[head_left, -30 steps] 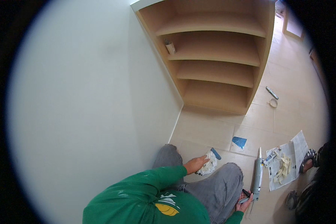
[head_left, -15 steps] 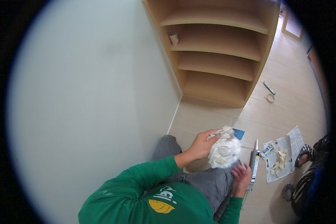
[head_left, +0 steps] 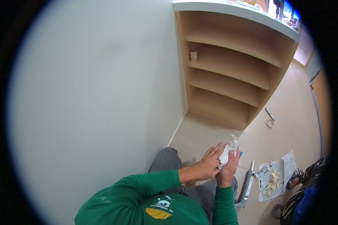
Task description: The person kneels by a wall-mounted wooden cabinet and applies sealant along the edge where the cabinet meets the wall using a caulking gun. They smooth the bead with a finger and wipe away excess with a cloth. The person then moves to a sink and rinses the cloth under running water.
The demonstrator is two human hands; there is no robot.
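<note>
So the thing in play is a crumpled white rag (head_left: 227, 157), held up between 2 bare hands in front of the knees. Could be cloth or thick paper wipe, can't tell for sure from here.

Right hand (head_left: 228, 169) has it from the right and below, fingers curled in around the bunch with hardly any gap. Left hand (head_left: 208, 165) comes at it from the other side: fingers fairly straight, slightly parted, laid against the wad. Its thumb is hidden, so I can't tell if it's actually gripping or only pressing.

My guess on handling: super light, soft, floppy, zero stiffness. It won't break like something brittle would, though if it's paper it might tear when tugged. Probably not slippery dry; any smeared sealant could make it tacky or slick, but I can't see any on it. I'd grab the thick bunched middle with the whole palm, not the loose tip sticking up, which looks like it'd just flop.

Nearby: caulking gun (head_left: 246, 184) on the floor just beside the right knee, and past that a newspaper (head_left: 266, 193) with a pile of peeled-off tape strips (head_left: 272, 183).
</note>
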